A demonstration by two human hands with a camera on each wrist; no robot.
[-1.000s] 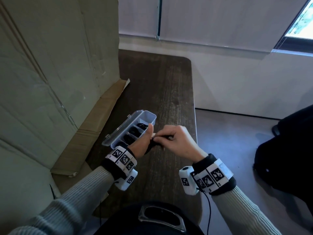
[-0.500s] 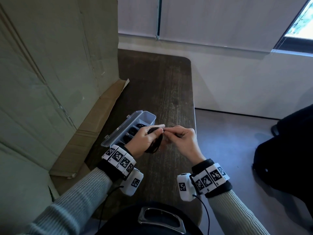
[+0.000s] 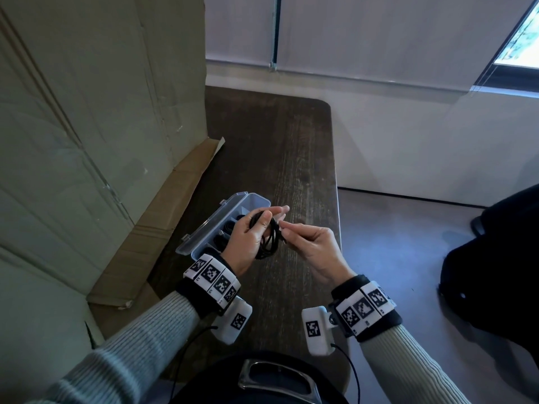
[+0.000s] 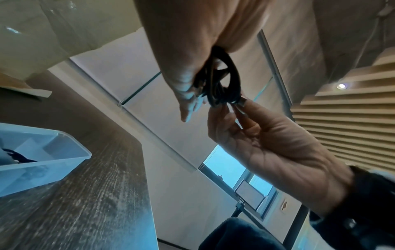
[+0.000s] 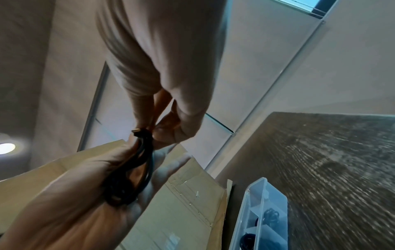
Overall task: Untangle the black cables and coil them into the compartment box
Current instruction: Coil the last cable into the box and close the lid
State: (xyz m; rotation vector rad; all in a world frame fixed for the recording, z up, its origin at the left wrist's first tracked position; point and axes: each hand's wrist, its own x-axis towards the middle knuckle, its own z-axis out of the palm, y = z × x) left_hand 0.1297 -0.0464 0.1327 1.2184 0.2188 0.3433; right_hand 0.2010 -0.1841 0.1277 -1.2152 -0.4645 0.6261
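My left hand (image 3: 272,215) holds a coil of black cable (image 3: 269,242) above the table, thumb laid over the loops and fingers stretched out behind them. My right hand (image 3: 287,228) pinches the cable's end plug at the coil's right side. In the left wrist view the coil (image 4: 223,81) hangs under the left hand with the right fingertips (image 4: 241,108) at its plug. In the right wrist view the loops (image 5: 132,177) lie across the left palm. The clear compartment box (image 3: 258,199) stands open just left of the hands, with other black cables (image 5: 270,214) in its compartments.
A big cardboard sheet (image 3: 87,126) leans along the left side, its flap (image 3: 175,205) lying on the dark wooden table (image 3: 277,141). The table's right edge runs close to the hands; floor and a dark bag (image 3: 495,258) lie beyond it.
Both hands have lifted off the table and come nearer. The left hand has turned so the coil shows under its thumb, while the right hand stays pinched at the cable end.
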